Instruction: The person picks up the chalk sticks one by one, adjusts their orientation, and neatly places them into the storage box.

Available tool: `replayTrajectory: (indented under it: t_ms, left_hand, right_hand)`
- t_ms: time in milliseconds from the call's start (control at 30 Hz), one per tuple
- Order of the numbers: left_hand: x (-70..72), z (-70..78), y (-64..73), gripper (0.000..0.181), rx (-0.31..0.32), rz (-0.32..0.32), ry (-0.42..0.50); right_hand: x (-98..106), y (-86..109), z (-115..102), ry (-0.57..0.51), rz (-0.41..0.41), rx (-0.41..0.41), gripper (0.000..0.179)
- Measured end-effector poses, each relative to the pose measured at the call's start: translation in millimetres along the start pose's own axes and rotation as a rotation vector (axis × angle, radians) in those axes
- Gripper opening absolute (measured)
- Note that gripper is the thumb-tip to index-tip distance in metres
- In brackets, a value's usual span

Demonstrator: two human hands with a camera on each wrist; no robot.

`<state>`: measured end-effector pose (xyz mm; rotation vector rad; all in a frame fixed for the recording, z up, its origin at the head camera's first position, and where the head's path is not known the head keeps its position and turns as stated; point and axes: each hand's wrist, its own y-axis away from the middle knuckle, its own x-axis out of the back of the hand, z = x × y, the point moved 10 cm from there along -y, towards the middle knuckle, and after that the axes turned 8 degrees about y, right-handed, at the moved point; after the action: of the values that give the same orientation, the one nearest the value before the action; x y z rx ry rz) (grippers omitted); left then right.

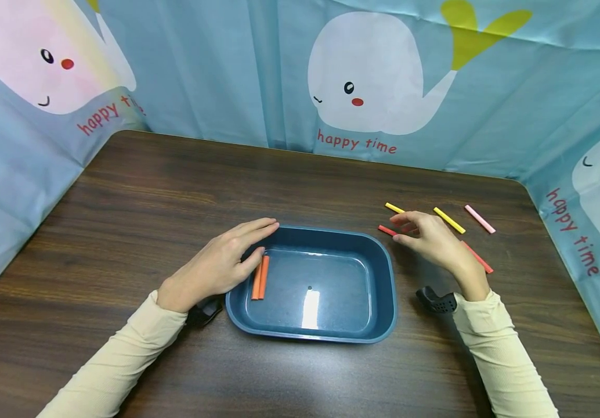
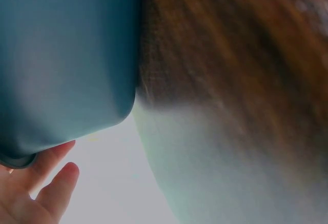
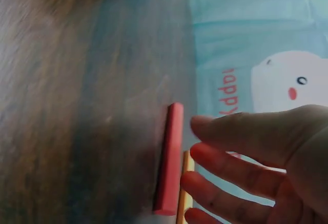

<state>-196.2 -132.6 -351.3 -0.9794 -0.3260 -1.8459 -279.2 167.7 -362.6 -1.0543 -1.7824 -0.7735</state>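
A dark blue plastic bin (image 1: 310, 335) stands on the table, with two orange sticks (image 1: 264, 277) lying side by side along its left inner wall. My left hand (image 1: 219, 264) holds the bin's far left corner, thumb over the inside and fingers along the rim; in the left wrist view, fingertips (image 2: 61, 183) show by the bin's outer wall (image 2: 66, 65). To the right of the bin, my right hand (image 1: 433, 241) hovers by a short red stick (image 1: 387, 230), thumb and fingers apart. In the right wrist view a gap separates the hand (image 3: 266, 167) from the red stick (image 3: 171, 162).
Around the right hand lie two yellow sticks (image 1: 448, 220), a pink stick (image 1: 480, 219) and another red stick (image 1: 477, 257). A light blue curtain (image 1: 216, 69) with whale prints borders the wooden table (image 1: 148, 186) at the back and sides.
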Motion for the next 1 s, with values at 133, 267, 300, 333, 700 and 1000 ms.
replayTrajectory:
  t_ms: [133, 267, 300, 333, 700, 1000]
  left_hand:
    - [-0.1, -0.3, 0.1, 0.051, 0.001, -0.003, -0.003]
    - [0.1, 0.0, -0.1, 0.051, -0.001, -0.002, -0.004]
    - [0.1, 0.0, -0.2, 0.051, 0.000, -0.002, -0.005]
    - [0.1, -0.2, -0.1, 0.051, 0.002, -0.003, -0.004]
    - [0.5, 1.2, 0.5, 0.051, -0.002, 0.007, -0.008]
    - [0.7, 1.5, -0.2, 0.050, -0.007, 0.010, -0.014]
  right_hand:
    - [-6, -3.1, 1, 0.094, 0.002, 0.013, 0.035]
    - [-11, -4.9, 0, 0.113, -0.005, 0.012, 0.033]
    - [-12, -5.1, 0, 0.115, -0.003, 0.014, 0.033]
    - [-12, -5.3, -1, 0.117, 0.001, 0.018, 0.032]
    - [-10, -3.4, -8, 0.153, 0.038, 0.046, 0.026]
    - [4, 1.4, -16, 0.120, 0.094, 0.062, 0.027]
